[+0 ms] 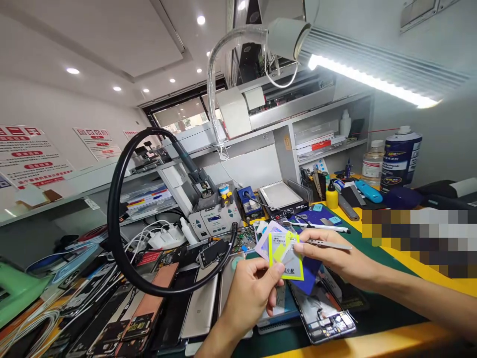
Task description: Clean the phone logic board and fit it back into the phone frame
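A flat packet with a bright yellow border and a printed label (286,253) is held up over the bench. My left hand (257,288) pinches its lower left edge between thumb and fingers. At the upper right edge, the fingertips of my right hand (335,253) touch the packet, and metal tweezers (331,244) lie across that same hand. Behind the packet show a pale purple card (264,243) and a dark blue sheet (309,278); whether a hand holds them, I cannot tell. Below lies an opened phone (328,318) with its inner parts bare.
A thick black hose (114,219) loops from the grey soldering station (214,219) over several phones at the left. A lit lamp (372,79) hangs above. Toward the back right stand a yellow bottle (331,195) and a dark blue spray can (399,159).
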The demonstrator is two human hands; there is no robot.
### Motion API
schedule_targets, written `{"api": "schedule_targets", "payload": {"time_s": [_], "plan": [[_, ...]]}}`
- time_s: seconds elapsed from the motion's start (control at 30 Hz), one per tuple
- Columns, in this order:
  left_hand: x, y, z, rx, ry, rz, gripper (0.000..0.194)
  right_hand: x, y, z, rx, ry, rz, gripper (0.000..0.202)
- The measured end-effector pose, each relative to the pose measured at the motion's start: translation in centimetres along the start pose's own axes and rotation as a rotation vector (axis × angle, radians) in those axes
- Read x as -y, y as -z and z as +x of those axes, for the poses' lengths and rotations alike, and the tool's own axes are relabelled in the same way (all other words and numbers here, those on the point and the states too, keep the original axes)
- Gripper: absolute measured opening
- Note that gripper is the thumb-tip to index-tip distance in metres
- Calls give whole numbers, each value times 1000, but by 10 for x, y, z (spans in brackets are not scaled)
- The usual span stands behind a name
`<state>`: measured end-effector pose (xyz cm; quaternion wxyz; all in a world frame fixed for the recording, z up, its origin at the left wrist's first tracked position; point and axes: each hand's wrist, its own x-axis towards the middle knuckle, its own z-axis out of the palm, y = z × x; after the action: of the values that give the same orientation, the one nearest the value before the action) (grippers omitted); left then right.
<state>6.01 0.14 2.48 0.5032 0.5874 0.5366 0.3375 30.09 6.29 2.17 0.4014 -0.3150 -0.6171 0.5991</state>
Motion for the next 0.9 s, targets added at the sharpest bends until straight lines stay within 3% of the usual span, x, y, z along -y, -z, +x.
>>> {"api": "schedule_targets", "payload": {"time_s": [0.5, 0.77, 0.9], "plan": [[-1, -2, -2, 39, -18, -55, 41, 2, -1, -1, 13, 8, 46, 60], [9, -13, -1, -38, -38, -143, 38, -1, -1, 1, 10, 5, 79, 60], [1, -9, -21, -171, -81, -205, 49, -1, 6, 2, -22, -43, 119, 63]]}}
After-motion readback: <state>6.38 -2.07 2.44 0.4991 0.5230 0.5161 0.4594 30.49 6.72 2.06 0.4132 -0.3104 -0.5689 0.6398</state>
